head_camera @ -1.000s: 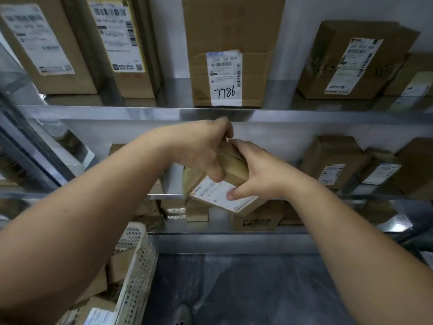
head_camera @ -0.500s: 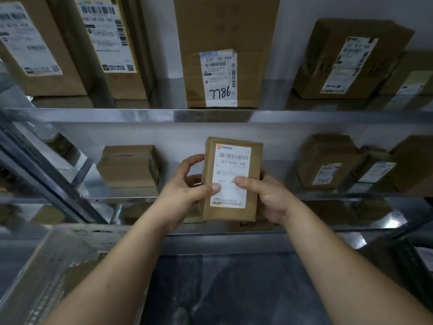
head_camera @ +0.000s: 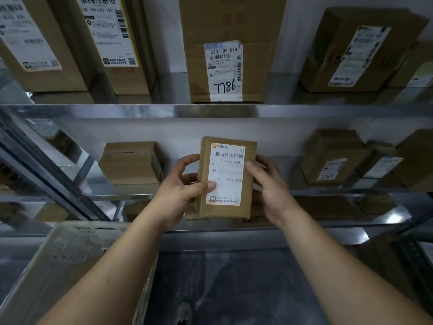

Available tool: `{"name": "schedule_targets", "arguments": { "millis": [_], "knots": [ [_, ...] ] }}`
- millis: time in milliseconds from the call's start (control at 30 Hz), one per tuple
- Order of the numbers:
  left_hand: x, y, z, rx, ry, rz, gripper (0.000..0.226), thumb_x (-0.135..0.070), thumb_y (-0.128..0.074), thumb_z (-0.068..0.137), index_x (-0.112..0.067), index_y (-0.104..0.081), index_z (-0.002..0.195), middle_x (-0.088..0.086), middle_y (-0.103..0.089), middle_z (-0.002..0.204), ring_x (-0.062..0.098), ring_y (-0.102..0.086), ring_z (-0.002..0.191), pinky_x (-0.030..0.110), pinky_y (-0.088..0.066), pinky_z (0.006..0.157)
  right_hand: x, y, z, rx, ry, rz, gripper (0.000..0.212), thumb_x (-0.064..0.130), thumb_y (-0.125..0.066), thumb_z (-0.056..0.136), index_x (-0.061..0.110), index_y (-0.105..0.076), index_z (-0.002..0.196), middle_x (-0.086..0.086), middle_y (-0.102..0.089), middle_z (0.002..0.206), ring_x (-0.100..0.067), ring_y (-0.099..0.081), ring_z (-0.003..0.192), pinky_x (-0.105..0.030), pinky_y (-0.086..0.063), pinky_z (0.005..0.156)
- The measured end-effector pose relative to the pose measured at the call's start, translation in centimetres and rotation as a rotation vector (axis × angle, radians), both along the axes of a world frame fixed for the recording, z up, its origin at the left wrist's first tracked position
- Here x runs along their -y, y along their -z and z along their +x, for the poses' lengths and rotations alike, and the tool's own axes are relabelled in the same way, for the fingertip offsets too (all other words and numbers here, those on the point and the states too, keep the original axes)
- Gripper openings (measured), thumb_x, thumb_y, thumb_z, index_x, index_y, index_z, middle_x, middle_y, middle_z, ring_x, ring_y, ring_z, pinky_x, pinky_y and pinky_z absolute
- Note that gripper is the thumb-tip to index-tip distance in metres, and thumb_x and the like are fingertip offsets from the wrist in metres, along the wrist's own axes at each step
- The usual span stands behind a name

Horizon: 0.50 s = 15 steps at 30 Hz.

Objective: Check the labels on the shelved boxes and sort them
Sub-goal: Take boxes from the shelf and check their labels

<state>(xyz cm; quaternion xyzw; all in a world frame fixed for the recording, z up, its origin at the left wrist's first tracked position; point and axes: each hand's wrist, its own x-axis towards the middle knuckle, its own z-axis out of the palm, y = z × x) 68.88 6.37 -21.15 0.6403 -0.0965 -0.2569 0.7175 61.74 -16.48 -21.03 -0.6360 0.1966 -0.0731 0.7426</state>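
A small brown cardboard box [head_camera: 248, 207] with a white shipping label reading 507-N705 A68 stands upright in front of the middle shelf, label facing me. My left hand [head_camera: 180, 191] grips its left side, thumb lying across the label. My right hand [head_camera: 271, 191] holds its right edge, fingers wrapped behind. More labelled boxes stand on the shelves: a tall one marked 7786 [head_camera: 230, 22] above, a small one marked 7786 [head_camera: 332, 153] at right, and an unlabelled-side box [head_camera: 131, 163] at left.
Metal shelves run across the view, the upper shelf edge [head_camera: 210, 111] above my hands. A white perforated plastic crate [head_camera: 70, 259] sits at lower left under my left arm. Dark floor shows below. A slanted metal brace [head_camera: 46, 174] crosses the left side.
One second ago both hands were turning the box with its label tilted down. Now it stands upright with the label facing me, held a little steadier than half a second ago.
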Motion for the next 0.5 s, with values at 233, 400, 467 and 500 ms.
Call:
{"name": "schedule_targets", "arguments": {
  "millis": [233,400,467,500],
  "knots": [
    [0.2,2.0,1.4,0.102,-0.067,0.144,0.078,-0.009,-0.090,0.085,-0.031,-0.050,0.147,0.008,-0.076,0.130,0.030,-0.077,0.114,0.058,-0.064,0.096,-2.2,1.0,1.0,0.006,-0.004,0.001,0.045,0.037,-0.076,0.100,0.026,-0.059,0.140,0.003,-0.079,0.124,-0.011,-0.078,0.106,-0.042,-0.064,0.092],
    [1.7,1.3,3.6,0.133,-0.143,0.318,0.057,-0.059,-0.082,0.089,-0.038,-0.064,0.139,-0.007,-0.077,0.124,0.009,-0.079,0.101,0.036,-0.064,0.081,-3.0,1.5,4.4,-0.108,0.019,-0.004,0.056,0.062,-0.070,0.099,0.025,-0.051,0.137,0.001,-0.075,0.127,-0.014,-0.077,0.108,-0.038,-0.063,0.089],
    [2.5,0.3,4.5,0.110,-0.146,0.353,0.049,-0.073,-0.060,0.097,-0.035,-0.072,0.125,-0.012,-0.082,0.109,0.007,-0.077,0.097,0.032,-0.056,0.076,-3.1,1.4,5.9,-0.136,0.025,0.001,0.052,0.071,-0.059,0.100,0.025,-0.057,0.127,0.001,-0.077,0.120,-0.020,-0.076,0.110,-0.046,-0.060,0.096],
    [2.9,0.0,5.0,0.078,-0.143,0.347,0.052,-0.077,-0.050,0.100,-0.034,-0.074,0.116,-0.015,-0.082,0.099,0.007,-0.076,0.094,0.032,-0.054,0.075,-3.2,1.5,6.7,-0.146,0.031,0.002,0.050,0.072,-0.054,0.103,0.026,-0.061,0.120,0.001,-0.078,0.116,-0.021,-0.075,0.109,-0.048,-0.059,0.097]
  ]
}}
